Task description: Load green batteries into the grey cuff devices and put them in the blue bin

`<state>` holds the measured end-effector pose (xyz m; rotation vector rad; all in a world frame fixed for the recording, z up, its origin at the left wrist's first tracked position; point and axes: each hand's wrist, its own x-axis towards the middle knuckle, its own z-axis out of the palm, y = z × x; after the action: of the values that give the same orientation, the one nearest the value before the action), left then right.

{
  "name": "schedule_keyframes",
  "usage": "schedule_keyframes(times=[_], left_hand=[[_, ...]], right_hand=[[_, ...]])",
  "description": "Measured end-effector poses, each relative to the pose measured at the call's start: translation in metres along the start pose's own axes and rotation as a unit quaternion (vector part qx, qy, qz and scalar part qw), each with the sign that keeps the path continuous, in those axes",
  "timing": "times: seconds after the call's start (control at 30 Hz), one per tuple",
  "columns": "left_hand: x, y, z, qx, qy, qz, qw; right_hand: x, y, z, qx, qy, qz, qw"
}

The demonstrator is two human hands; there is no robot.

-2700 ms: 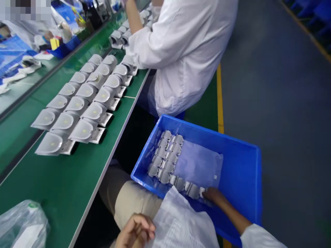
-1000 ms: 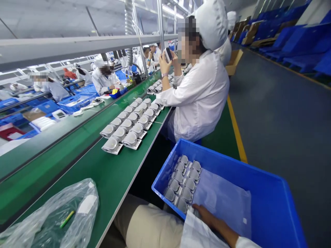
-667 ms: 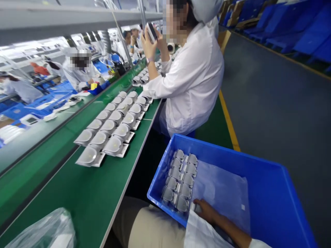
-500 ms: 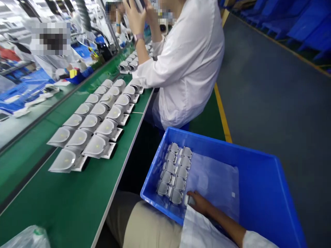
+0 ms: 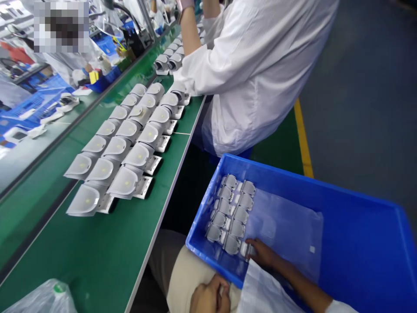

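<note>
Inside a blue bin (image 5: pixel 203 198), my right hand (image 5: pixel 260 252) has its fingers closed on a small white-and-grey camera housing (image 5: pixel 244 250), which is partly covered by the fingers. Next to it, similar housings (image 5: pixel 240 215) lie in two rows along the bin's left side. My left hand (image 5: pixel 210 295) rests on my thigh at the bottom edge, fingers curled together, with nothing visible in them. On the green table to the left, several white cameras with curved hoods (image 5: pixel 124 180) stand in three rows, apart from both hands.
A translucent plastic sheet (image 5: pixel 286 226) lies on the bin floor. A co-worker in a white coat (image 5: pixel 257 74) is close beyond the bin. The table's edge (image 5: pixel 163 208) runs between table and bin. A clear plastic bag (image 5: pixel 45 298) lies at the lower left.
My left hand has come into view over my thigh. The view has shifted, so the bin appears farther right. My right hand stays on the housing at the near end of the rows.
</note>
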<state>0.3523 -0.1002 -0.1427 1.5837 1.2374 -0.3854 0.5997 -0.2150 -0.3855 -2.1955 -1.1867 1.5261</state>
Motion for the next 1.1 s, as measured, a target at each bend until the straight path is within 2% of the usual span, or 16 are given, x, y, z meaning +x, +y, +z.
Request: schedule_keyframes(times=[0.07, 0.17, 0.27, 0.33, 0.43, 0.57, 0.67, 0.77, 0.97, 1.1], left_hand=[[0.008, -0.002, 0.002, -0.005, 0.009, -0.001, 1.000], [0.007, -0.011, 0.005, -0.046, 0.019, -0.005, 0.999], [0.003, -0.017, 0.009, -0.084, 0.027, -0.002, 0.996], [0.002, -0.018, 0.011, -0.107, 0.033, 0.003, 0.994], [0.003, -0.016, 0.012, -0.139, 0.036, 0.007, 0.990], [0.004, -0.019, 0.010, -0.149, 0.033, 0.020, 0.988], [0.003, -0.024, 0.009, -0.121, 0.058, 0.030, 0.990], [0.002, -0.027, 0.010, -0.116, 0.057, 0.029, 0.991], [0.003, -0.029, 0.013, -0.116, 0.067, 0.029, 0.991], [0.005, -0.030, 0.014, -0.129, 0.062, 0.036, 0.989]], right_hand=[[-0.001, -0.006, -0.004, -0.020, -0.011, 0.008, 1.000], [-0.004, -0.021, -0.010, -0.064, -0.010, 0.039, 0.997], [-0.004, -0.048, -0.015, -0.110, 0.022, 0.057, 0.992], [0.002, -0.075, -0.013, -0.115, 0.048, 0.040, 0.991], [0.022, -0.118, 0.003, -0.078, 0.061, 0.023, 0.995], [0.053, -0.158, 0.033, -0.008, 0.045, 0.098, 0.994], [0.065, -0.164, 0.044, 0.020, 0.049, 0.130, 0.990], [0.068, -0.159, 0.045, 0.030, 0.059, 0.138, 0.988], [0.070, -0.158, 0.052, 0.070, -0.002, 0.163, 0.984], [0.072, -0.151, 0.054, 0.108, -0.020, 0.146, 0.983]])
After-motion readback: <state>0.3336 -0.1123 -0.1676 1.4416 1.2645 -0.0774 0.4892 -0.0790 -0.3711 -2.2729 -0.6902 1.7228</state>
